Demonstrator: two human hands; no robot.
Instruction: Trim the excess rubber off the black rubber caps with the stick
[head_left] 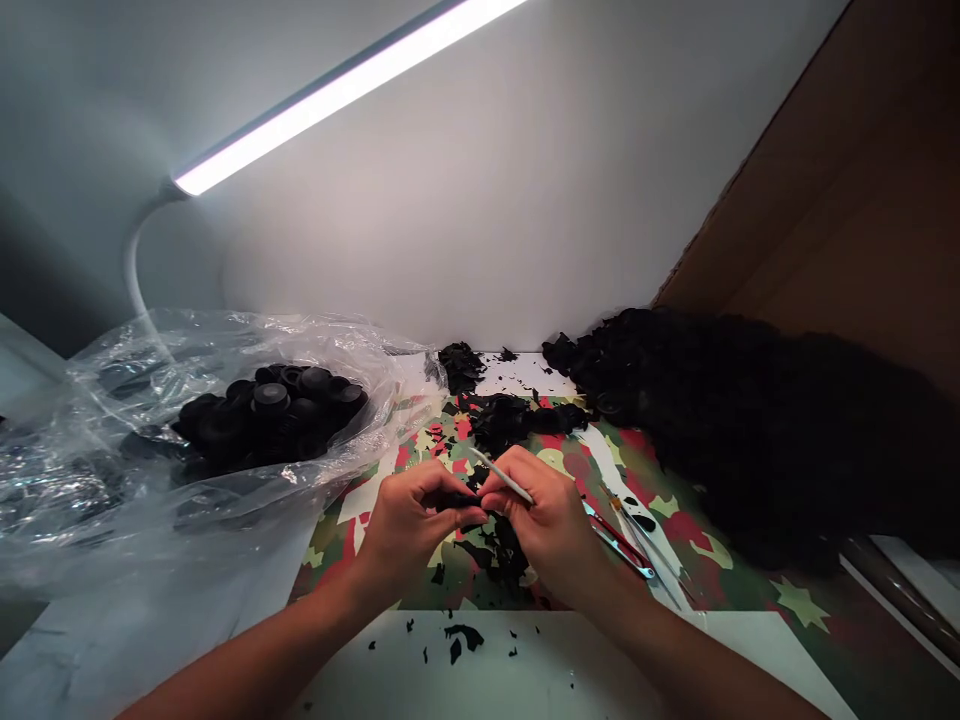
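In the middle of the head view, my left hand (409,515) pinches a small black part (459,500) between thumb and fingers. Most of that part is hidden, so its full shape does not show. My right hand (546,515) meets it from the other side, thumb and forefinger pressed at the part's edge. A slim white pen-like tool (502,474) is held in this same hand, tilted up to the left. Black scraps (501,555) lie beneath both hands on the patterned sheet (330,550).
At left, an open clear plastic bag (390,400) holds several round black caps (270,398). A big black heap (720,420) fills the right side beside a cardboard panel (847,200). Red-handled tweezers or snips (622,540) lie right of my hands. A lit lamp (345,100) hangs above.
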